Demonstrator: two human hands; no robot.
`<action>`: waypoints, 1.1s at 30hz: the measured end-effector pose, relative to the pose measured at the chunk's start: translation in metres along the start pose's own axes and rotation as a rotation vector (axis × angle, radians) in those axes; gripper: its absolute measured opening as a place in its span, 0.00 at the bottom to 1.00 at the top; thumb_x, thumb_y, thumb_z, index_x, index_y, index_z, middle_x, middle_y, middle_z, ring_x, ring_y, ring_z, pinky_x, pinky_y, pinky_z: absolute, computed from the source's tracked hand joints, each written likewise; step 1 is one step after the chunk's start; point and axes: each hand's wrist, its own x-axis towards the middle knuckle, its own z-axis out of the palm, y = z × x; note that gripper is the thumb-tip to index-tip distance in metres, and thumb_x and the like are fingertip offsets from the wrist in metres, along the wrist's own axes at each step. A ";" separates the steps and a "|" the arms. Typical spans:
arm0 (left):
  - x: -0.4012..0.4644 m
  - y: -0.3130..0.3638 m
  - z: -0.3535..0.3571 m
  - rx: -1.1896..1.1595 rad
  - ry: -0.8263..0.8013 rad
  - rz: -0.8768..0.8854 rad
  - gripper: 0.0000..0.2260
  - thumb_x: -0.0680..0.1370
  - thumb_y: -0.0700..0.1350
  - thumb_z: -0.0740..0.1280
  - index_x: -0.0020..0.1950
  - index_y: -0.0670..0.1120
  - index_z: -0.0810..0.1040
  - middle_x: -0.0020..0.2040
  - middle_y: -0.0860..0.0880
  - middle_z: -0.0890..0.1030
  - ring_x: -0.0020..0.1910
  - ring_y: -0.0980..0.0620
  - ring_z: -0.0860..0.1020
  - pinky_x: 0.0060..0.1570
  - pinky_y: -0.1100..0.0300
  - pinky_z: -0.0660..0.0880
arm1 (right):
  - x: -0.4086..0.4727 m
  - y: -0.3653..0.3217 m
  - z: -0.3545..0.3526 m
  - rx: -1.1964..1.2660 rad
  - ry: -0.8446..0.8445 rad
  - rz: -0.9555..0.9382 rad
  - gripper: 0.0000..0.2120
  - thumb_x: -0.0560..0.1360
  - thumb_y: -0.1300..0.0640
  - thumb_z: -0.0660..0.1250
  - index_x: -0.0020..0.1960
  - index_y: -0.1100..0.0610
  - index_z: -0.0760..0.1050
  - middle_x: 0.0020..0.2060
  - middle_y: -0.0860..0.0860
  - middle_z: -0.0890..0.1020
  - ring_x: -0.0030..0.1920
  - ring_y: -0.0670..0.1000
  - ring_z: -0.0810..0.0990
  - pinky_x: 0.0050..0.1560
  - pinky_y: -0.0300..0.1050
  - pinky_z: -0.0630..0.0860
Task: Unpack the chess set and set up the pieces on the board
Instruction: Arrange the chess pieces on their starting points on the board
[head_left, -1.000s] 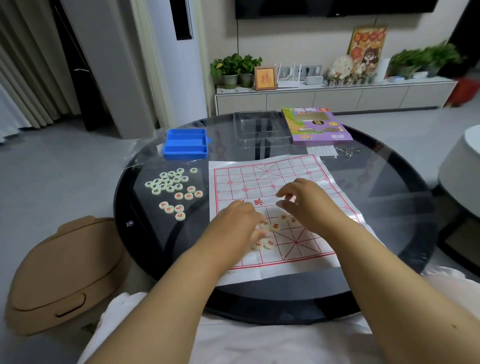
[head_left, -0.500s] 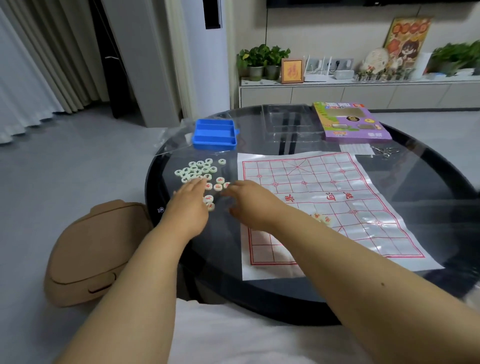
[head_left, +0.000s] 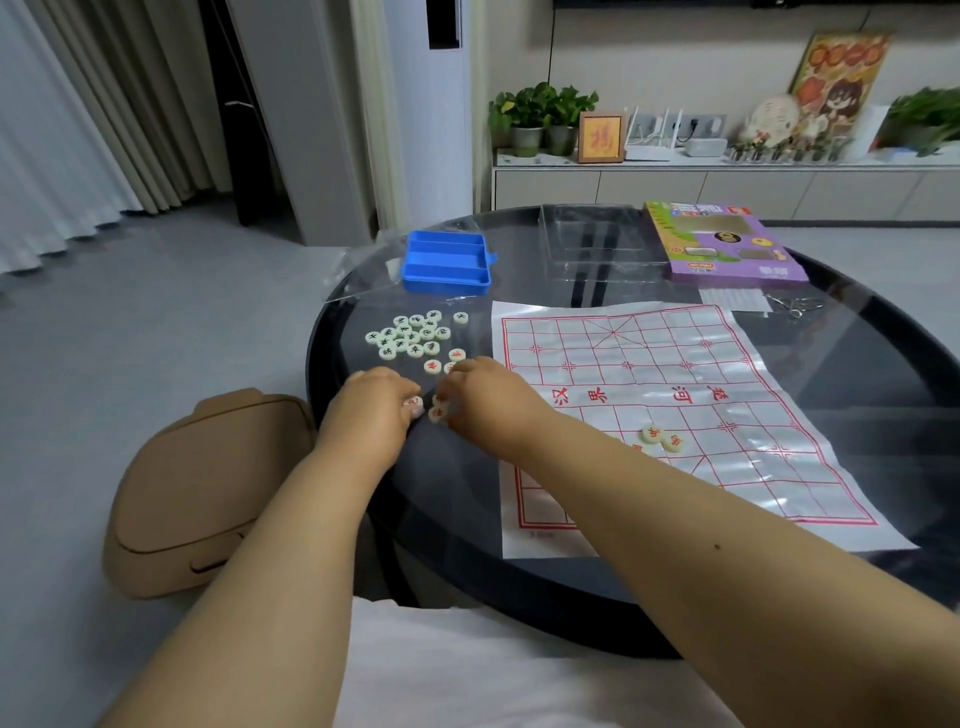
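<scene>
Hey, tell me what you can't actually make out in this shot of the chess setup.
All in the head view:
- Whether the left hand or right hand already grips a piece: the curled fingers hide it.
- Pieces on the board near the right forearm: only two show fully, the arm covers the rest.
- Characters on the loose pieces: too small.
- Blue tray contents: its wall blocks them.

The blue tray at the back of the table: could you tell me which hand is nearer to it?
Right, narrowly. The right hand lies just below the blue tray, nearer the board. The left hand sits beside it, slightly lower and further left. Both are over red pieces.
</scene>
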 end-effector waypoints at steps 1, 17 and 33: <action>0.000 0.000 -0.001 0.003 0.003 0.000 0.09 0.78 0.43 0.66 0.51 0.39 0.82 0.51 0.42 0.79 0.54 0.42 0.74 0.54 0.48 0.73 | 0.000 0.000 0.001 0.022 0.007 -0.003 0.15 0.75 0.52 0.66 0.60 0.56 0.77 0.55 0.53 0.78 0.57 0.53 0.73 0.52 0.44 0.70; -0.001 0.003 -0.003 -0.044 -0.020 -0.053 0.07 0.78 0.42 0.66 0.53 0.44 0.81 0.52 0.44 0.75 0.54 0.45 0.74 0.52 0.56 0.70 | 0.002 -0.004 -0.003 0.254 -0.119 0.061 0.15 0.72 0.52 0.71 0.57 0.53 0.78 0.54 0.54 0.73 0.50 0.52 0.74 0.51 0.46 0.73; 0.002 0.012 0.000 -0.061 -0.012 -0.089 0.05 0.78 0.43 0.67 0.50 0.44 0.81 0.51 0.45 0.74 0.51 0.44 0.76 0.52 0.54 0.72 | -0.013 -0.002 -0.026 0.200 -0.092 0.115 0.14 0.77 0.54 0.65 0.60 0.60 0.73 0.60 0.57 0.71 0.54 0.57 0.76 0.55 0.50 0.74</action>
